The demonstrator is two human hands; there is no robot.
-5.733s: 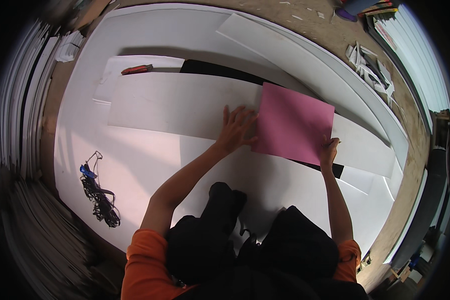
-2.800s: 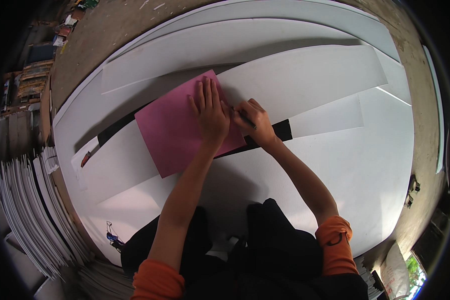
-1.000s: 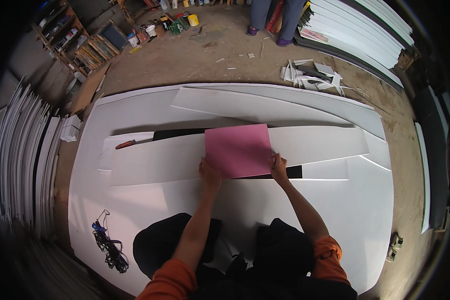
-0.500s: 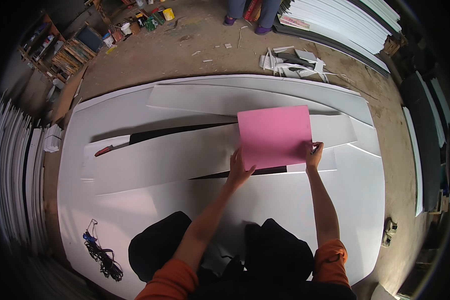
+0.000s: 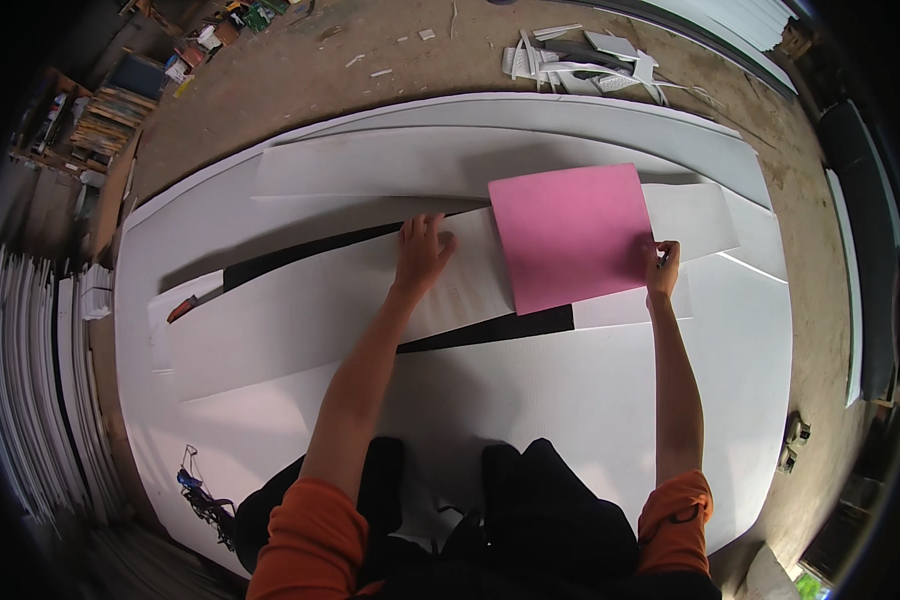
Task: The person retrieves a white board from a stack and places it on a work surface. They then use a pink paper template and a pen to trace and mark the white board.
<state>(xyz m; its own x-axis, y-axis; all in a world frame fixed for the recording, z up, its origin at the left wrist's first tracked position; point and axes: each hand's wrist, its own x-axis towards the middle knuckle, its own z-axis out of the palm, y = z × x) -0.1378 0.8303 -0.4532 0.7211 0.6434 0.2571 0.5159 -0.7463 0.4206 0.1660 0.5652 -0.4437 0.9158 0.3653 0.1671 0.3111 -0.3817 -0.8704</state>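
A pink rectangular sheet [image 5: 575, 240] lies across a long white strip of board [image 5: 300, 315], right of the middle. My right hand [image 5: 663, 268] is closed at the sheet's right edge, around a small dark pen-like tool that mostly hides in the fingers. Left of the sheet and apart from it, my left hand [image 5: 423, 258] rests near the strip's far edge with its fingers spread, holding nothing. Faint brownish smudges mark the strip between that hand and the sheet. A black strip [image 5: 315, 255] shows from under the white one.
Beneath everything is a large white board [image 5: 530, 400], on which I sit or kneel. A red-handled cutter [image 5: 183, 308] lies at the left, with a tangled black cord [image 5: 207, 508] nearer me. White offcuts [image 5: 585, 62] are heaped beyond the board; stacked panels [image 5: 30, 390] stand left.
My left hand has let go of the pink sheet and moved left onto the white strip. My right hand stays at the sheet's right edge. The view has shifted, and the sheet sits slightly more tilted.
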